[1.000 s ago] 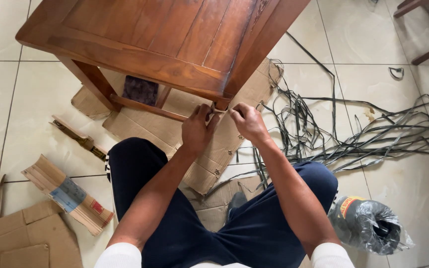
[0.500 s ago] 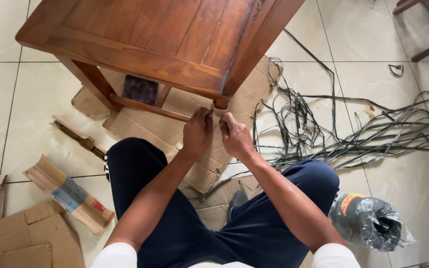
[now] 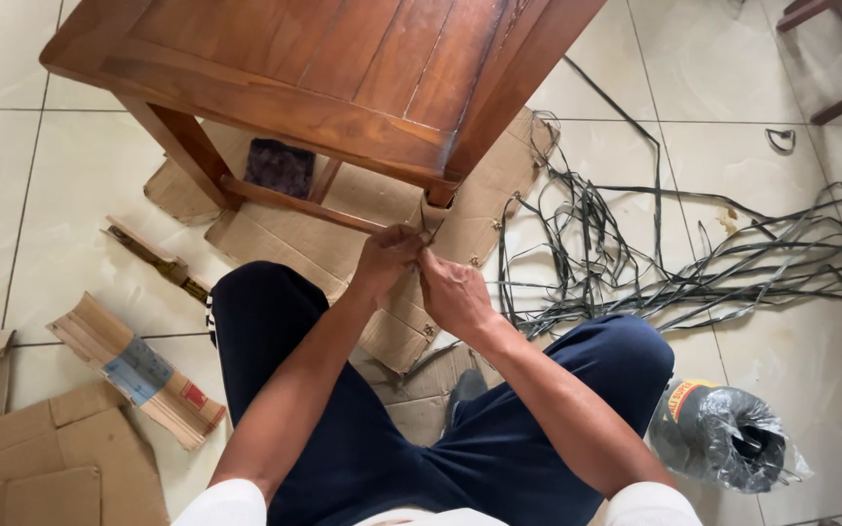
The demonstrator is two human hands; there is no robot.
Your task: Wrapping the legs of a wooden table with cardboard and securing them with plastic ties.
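A brown wooden table (image 3: 343, 68) stands on flattened cardboard (image 3: 275, 239). Its near leg (image 3: 436, 205) has a pale wrapping around it. My left hand (image 3: 387, 255) and my right hand (image 3: 452, 290) meet just below that leg, fingers pinched together on a thin strip that runs up to the wrapping. The fingertips hide how the strip is held. My legs in dark blue trousers (image 3: 421, 429) frame the hands.
A tangle of dark plastic strapping (image 3: 694, 263) lies on the tiled floor to the right. A black wrapped roll (image 3: 728, 438) sits by my right knee. Cardboard scraps (image 3: 133, 375) lie at the left, and another piece of wooden furniture (image 3: 830, 49) shows at top right.
My hands came together from apart at the leg and moved down and toward me, drawing the strip away from the wrapped leg.
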